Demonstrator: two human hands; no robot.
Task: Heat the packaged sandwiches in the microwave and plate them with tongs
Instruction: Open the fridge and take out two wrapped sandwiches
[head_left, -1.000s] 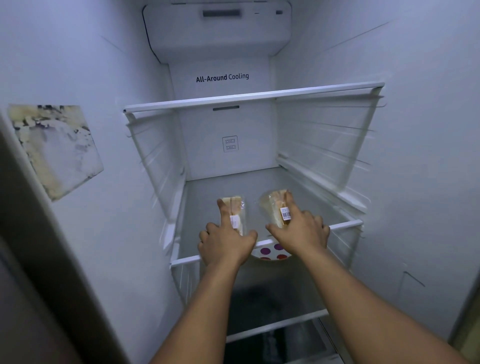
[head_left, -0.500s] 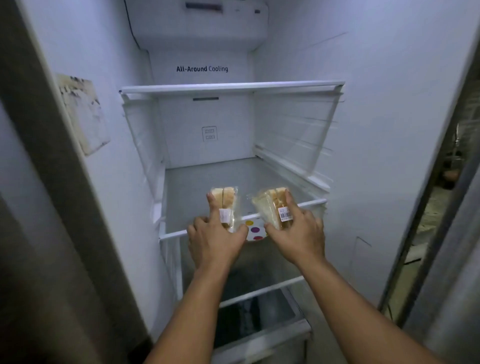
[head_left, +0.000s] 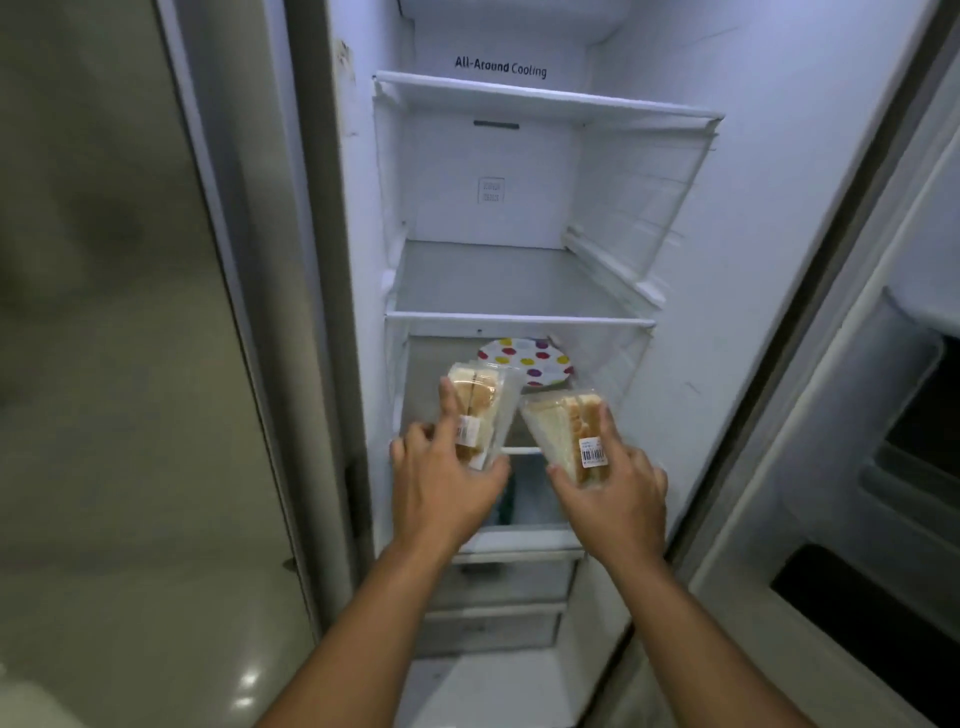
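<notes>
Packaged sandwiches (head_left: 475, 410): clear-wrapped white-bread wedges with barcode labels.

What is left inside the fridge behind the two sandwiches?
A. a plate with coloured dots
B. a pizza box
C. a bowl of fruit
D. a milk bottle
A: a dotted plate sits on the shelf under the glass one, behind the sandwich in the left hand and the one in the right hand.
</notes>
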